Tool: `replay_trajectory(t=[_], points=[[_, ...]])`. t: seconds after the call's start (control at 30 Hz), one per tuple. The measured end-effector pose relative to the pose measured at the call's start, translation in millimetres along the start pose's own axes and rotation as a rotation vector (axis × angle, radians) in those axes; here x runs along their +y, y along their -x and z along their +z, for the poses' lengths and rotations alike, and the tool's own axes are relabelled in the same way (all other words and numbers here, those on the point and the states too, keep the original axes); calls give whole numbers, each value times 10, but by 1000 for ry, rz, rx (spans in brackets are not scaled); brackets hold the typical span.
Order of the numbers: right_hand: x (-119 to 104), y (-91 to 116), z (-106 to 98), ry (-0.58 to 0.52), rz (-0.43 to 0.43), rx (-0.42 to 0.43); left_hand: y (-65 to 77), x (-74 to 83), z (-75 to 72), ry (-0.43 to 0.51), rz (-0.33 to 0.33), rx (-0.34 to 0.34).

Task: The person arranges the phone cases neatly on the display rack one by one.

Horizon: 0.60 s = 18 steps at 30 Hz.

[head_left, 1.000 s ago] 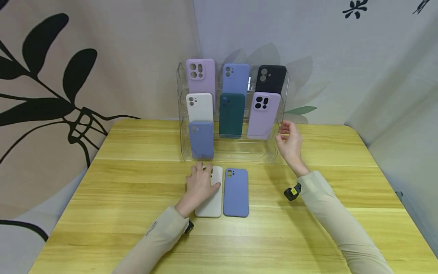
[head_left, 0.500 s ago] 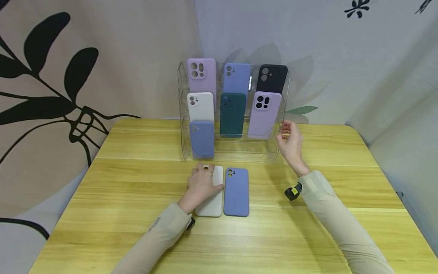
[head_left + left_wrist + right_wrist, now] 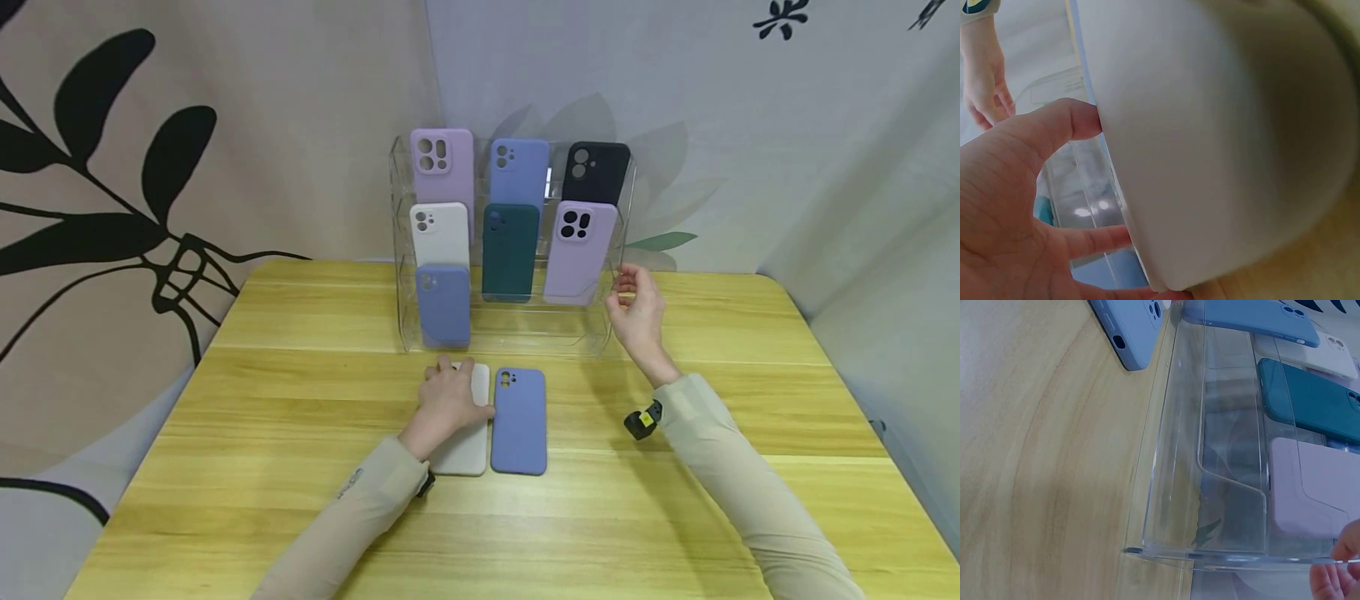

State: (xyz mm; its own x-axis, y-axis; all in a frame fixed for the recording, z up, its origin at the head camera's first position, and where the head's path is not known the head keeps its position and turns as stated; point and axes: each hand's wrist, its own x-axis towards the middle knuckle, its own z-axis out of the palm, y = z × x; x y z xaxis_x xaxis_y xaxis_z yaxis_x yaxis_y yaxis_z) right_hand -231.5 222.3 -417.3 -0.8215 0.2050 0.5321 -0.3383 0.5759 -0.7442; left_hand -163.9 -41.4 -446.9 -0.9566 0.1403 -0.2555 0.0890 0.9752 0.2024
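Note:
A white phone case (image 3: 468, 448) lies flat on the table. My left hand (image 3: 450, 402) spans it from above, thumb at its right edge and fingers at its far end. In the left wrist view the thumb and fingertips touch the rim of the white case (image 3: 1179, 150). Just to the right lies a blue phone case (image 3: 519, 427). My right hand (image 3: 637, 318) pinches the right side panel of a clear tiered display rack (image 3: 536, 333). In the right wrist view its fingers (image 3: 1329, 581) sit on both sides of that panel.
Phone cases stand in the rack: lilac (image 3: 442, 187), blue (image 3: 517, 171) and black (image 3: 595, 171) on top; white (image 3: 439, 237), green (image 3: 510, 254) and another lilac (image 3: 577, 265) in the middle; blue (image 3: 444, 312) at lower left. A patterned cloth (image 3: 330, 125) hangs behind.
My left hand has shifted slightly right over the white case, its thumb moving from the case's face to the right edge. My right hand stays at the rack.

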Motion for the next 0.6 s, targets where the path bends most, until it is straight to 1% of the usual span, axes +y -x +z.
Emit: replay_trajectory(t=[0.17,0.43,0.53,0.6], points=[[-13,4,5,-8,9,-2,1,-16,7,51,-13,1],[-11,1,5,-13,21,-3,-34,-62,38,109,-8,35],[-4,1,0,-10,24,-7,-34,-66,30,126,-7,59],[1,1,0,-9,23,-10,-31,-70,22,142,0,90]])
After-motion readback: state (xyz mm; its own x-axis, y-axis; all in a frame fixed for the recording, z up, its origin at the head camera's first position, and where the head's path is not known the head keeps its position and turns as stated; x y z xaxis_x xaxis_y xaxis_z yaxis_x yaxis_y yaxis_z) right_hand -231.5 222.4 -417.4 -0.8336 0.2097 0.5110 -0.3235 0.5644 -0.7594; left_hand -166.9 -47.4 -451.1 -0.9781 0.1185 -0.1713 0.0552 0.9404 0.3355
